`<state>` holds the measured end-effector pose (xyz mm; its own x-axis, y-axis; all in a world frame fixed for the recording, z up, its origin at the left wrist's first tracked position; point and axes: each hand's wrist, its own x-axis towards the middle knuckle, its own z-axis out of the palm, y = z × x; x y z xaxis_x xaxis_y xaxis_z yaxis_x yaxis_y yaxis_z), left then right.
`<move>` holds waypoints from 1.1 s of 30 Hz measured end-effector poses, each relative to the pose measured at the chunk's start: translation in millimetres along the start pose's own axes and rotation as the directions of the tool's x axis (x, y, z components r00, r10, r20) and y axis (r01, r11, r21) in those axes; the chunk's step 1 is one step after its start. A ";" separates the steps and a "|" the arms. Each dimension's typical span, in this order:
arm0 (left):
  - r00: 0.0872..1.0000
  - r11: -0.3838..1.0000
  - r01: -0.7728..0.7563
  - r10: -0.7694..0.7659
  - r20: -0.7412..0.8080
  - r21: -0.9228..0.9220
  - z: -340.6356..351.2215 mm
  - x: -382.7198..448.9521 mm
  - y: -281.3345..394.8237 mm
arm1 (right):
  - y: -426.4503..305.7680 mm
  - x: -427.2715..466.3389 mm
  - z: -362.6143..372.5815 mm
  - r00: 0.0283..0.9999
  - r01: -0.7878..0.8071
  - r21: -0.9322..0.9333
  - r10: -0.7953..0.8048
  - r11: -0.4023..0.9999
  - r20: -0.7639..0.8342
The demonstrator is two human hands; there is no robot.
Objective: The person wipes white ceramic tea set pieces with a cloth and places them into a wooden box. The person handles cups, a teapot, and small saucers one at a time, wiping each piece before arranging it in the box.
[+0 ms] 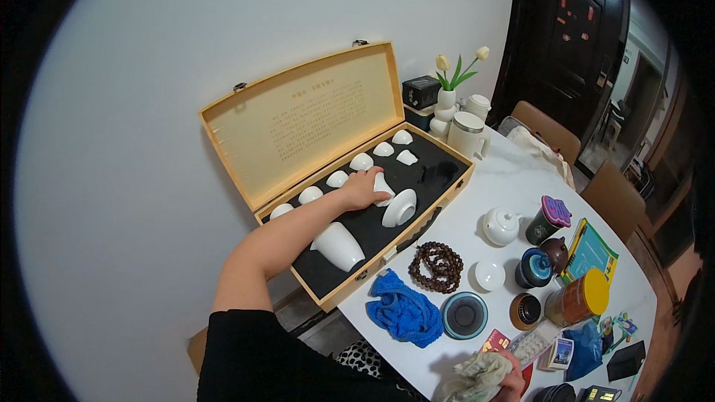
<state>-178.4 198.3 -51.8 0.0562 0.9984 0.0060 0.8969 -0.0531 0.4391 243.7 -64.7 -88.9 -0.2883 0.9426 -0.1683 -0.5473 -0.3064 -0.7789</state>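
Observation:
My left hand (362,188) reaches into an open wooden tea-set case (469,170) lined with black foam. Thumb and fingers are around a white porcelain piece (383,188) in the foam, partly hidden by the hand. Close by, a white porcelain bowl (400,209) leans in its slot. A larger white porcelain pitcher (339,247) lies nearer the case's front left. Several small white cups (362,162) line the back row, and an empty dark recess (439,173) is at the right end. Down at the lower edge, my right hand (509,378) holds a crumpled pale cloth (477,375).
On the white table (514,173) are a white teapot (501,226), a white cup (490,275), a bead string (436,267), a blue towel (404,310), a round dark-topped coaster (465,315) and a yellow-lidded jar (578,297). A kettle (468,134) and tulip vase (446,106) stand behind.

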 end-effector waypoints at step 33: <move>0.897 0.911 -0.409 0.390 0.209 0.054 102.9 -82.7 231.3 | -12.2 -7.8 21.2 0.972 -0.054 -0.038 0.061 0.998 0.228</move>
<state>69.6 101.5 -43.2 0.4919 0.8706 -0.0114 0.8179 -0.4576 0.3487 235.9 -71.1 -65.3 -0.4930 0.8669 -0.0732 -0.5008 -0.3516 -0.7910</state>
